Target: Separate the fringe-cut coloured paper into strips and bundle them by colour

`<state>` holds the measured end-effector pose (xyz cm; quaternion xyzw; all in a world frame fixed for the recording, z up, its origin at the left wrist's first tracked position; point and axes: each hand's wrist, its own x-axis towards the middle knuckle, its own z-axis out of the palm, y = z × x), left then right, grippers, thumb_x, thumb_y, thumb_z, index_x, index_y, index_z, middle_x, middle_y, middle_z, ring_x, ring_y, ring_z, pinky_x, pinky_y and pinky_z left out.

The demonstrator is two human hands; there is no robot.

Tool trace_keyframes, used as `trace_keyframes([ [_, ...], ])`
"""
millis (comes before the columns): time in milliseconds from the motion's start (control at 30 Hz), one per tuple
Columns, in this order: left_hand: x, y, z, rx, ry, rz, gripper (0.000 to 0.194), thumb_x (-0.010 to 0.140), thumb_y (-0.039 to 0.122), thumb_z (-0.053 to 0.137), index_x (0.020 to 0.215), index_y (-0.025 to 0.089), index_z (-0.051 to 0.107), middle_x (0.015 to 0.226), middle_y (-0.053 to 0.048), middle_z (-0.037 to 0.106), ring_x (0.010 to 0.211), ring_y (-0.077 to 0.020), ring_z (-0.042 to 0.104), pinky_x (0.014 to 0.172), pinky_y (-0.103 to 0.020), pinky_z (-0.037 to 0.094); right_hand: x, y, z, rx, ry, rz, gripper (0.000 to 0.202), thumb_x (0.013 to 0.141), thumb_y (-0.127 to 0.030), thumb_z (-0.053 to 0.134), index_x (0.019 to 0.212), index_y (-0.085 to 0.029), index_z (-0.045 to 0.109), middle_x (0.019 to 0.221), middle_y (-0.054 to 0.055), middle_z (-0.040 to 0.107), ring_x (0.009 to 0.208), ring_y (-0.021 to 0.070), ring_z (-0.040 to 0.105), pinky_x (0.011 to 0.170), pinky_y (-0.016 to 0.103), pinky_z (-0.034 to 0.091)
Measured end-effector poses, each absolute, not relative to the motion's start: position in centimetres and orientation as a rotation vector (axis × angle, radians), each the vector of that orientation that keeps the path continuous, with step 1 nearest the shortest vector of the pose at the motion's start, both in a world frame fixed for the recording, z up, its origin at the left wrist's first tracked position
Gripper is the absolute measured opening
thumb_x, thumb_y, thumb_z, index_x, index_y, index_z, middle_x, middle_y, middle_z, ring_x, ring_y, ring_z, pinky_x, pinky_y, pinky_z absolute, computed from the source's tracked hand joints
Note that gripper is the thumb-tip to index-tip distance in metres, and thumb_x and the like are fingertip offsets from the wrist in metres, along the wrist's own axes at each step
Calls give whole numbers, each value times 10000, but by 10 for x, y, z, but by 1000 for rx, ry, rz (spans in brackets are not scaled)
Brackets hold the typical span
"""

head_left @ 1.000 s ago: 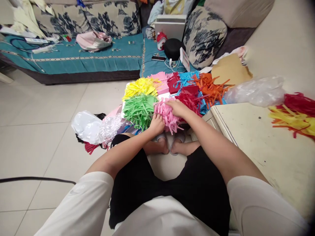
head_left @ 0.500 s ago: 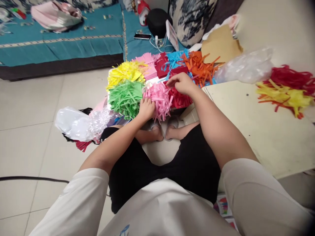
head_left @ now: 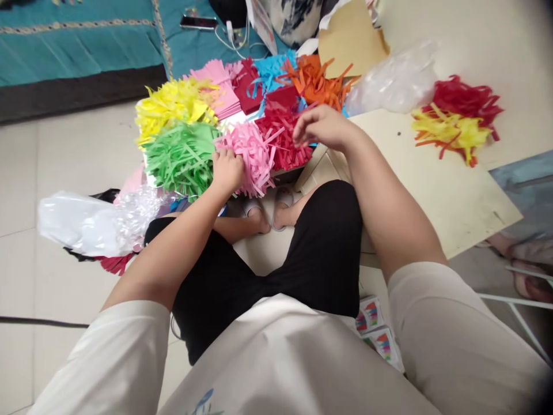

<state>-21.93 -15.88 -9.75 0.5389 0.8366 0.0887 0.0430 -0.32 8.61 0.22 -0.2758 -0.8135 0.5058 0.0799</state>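
Observation:
My left hand rests between the green fringed paper and the pink fringed paper, its fingers bent against the strips; what lies under the fingertips is hidden. Above the right edge of the red fringed paper hovers my right hand, fingers curled loosely and apart, holding nothing I can see. Yellow fringed paper lies behind the green. Flat pink sheets, a dark red stack, blue strips and orange strips sit farther back.
To the right, a cream board stands beside a clear plastic bag and red and yellow strips. White plastic bags lie at left. A phone and cables are on the teal sofa.
The view has shifted right and downward, so the papers appear farther left and higher. My right hand has moved away from the pink strips, toward the right side of the red ones.

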Motion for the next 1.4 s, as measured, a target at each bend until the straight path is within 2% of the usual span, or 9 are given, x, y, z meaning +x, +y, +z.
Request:
trace_keyframes([
  [200, -219, -155, -97, 1665, 2617, 252, 466, 1044, 209, 526, 1402, 67, 789, 1445, -349, 769, 1495, -545, 619, 1243, -715, 416, 61, 46, -39, -1108, -2559, 1835, 233, 1043, -247, 705, 1095, -154, 912, 1227, 156, 933, 1253, 289, 876, 1178, 386, 646],
  [333, -212, -163, -92, 1720, 2604, 175, 455, 1065, 207, 497, 1328, 49, 833, 1364, -359, 811, 1459, -552, 643, 1199, -705, 445, 62, 20, -63, -1126, -2672, 1872, 313, 1114, -246, 608, 1128, -168, 910, 1388, 194, 901, 1393, 287, 843, 1165, 371, 643],
  [500, -195, -180, -96, 1871, 2518, 76, 443, 1104, 219, 514, 1299, 53, 876, 1373, -346, 831, 1470, -518, 654, 1263, -708, 427, 39, 32, -27, -873, -2525, 2003, 401, 1121, -317, 624, 1414, -173, 857, 1596, 230, 809, 1404, 330, 846, 1165, 440, 679],
  [667, -181, -186, -102, 1859, 2486, -14, 446, 1101, 201, 538, 1357, 44, 868, 1477, -361, 797, 1494, -505, 641, 1271, -719, 444, -72, 51, 18, -584, -2887, 1384, 459, 1087, -204, 678, 1505, -195, 867, 1485, 152, 877, 1253, 310, 867, 1124, 396, 668],
  [767, -178, -187, -104, 1842, 2451, -72, 432, 1101, 203, 560, 1352, 45, 875, 1496, -364, 785, 1506, -487, 630, 1243, -675, 482, -142, 40, 11, -637, -3027, 811, 487, 1013, -74, 696, 1441, -172, 907, 1499, 143, 875, 1359, 328, 825, 1167, 348, 615],
  [867, -178, -187, -106, 1829, 2418, -151, 414, 1102, 215, 593, 1338, 57, 894, 1575, -358, 749, 1537, -475, 614, 1243, -632, 504, -171, 22, -12, -645, -3223, 483, 648, 961, -35, 781, 1596, -158, 817, 1582, 173, 831, 1415, 341, 795, 1187, 356, 594],
  [1000, -183, -186, -103, 1842, 2424, -128, 376, 1070, 227, 660, 1308, 80, 912, 1627, -348, 726, 1506, -483, 643, 1231, -631, 521, -161, 6, -30, -612, -3277, 408, 669, 926, 19, 822, 1586, -85, 793, 1600, 260, 794, 1384, 350, 787, 1127, 363, 590],
  [1167, -199, -176, -81, 1812, 2425, -22, 342, 1082, 192, 600, 1206, 109, 908, 1262, -258, 858, 1261, -408, 766, 1124, -531, 582, -136, 7, -21, -618, -3190, 333, 408, 1021, -36, 684, 1367, -117, 884, 1513, 229, 828, 1373, 334, 775, 1068, 330, 560],
  [1400, -237, -170, -53, 1580, 2645, 994, 255, 1152, 221, 529, 1220, 181, 772, 1330, -196, 739, 1247, -355, 751, 1159, -496, 598, -112, 24, -1, -647, -3007, 421, 356, 998, -31, 646, 1249, -96, 889, 1312, 176, 887, 1234, 302, 781, 966, 316, 499],
])
